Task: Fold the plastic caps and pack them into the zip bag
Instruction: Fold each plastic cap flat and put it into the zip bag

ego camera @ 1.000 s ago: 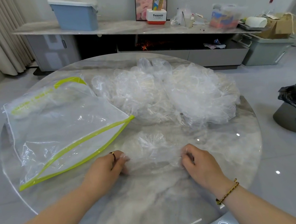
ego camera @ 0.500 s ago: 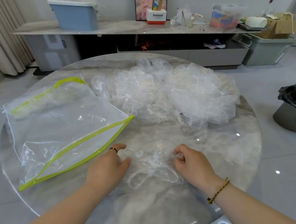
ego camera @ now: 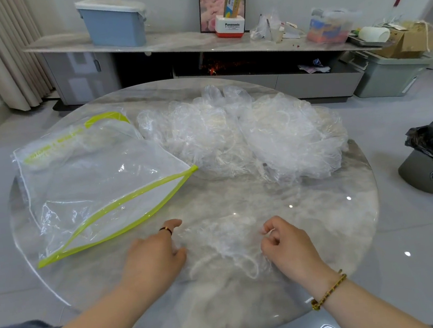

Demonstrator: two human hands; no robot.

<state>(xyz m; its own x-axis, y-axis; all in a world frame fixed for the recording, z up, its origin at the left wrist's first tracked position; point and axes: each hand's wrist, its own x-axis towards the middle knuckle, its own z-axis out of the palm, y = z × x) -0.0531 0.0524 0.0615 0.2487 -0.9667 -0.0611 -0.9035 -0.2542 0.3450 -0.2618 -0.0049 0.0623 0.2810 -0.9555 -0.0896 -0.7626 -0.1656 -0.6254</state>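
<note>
Head view leaves a good deal uncertain. The crumpled clear plastic cap (ego camera: 224, 246) I am working on is so transparent against the round grey marble worktop (ego camera: 322, 219) that its outline is hard to trace; only its white elastic rim reads clearly. My left hand (ego camera: 153, 256) touches the cap's left edge, but its lower fingers are tucked out of sight beneath the hand, so I cannot tell whether they grip. My right hand (ego camera: 285, 247) has curled fingers pinching the cap's right edge. Both forearms are cut off at the bottom of the frame.

The cap lies on the near part of the worktop, between my hands and close to the near rim. Bare marble separates it from the heaped pile of clear plastic caps (ego camera: 247, 136) further back. The clear zip bag with lime-green edging (ego camera: 100, 186) lies to the left, its near corner by the left rim and its mouth gaping towards the cap.

Compared with a second ago, the cap is bunched tighter and drawn towards me, with the elastic loop now showing. Bag and pile have not moved.
</note>
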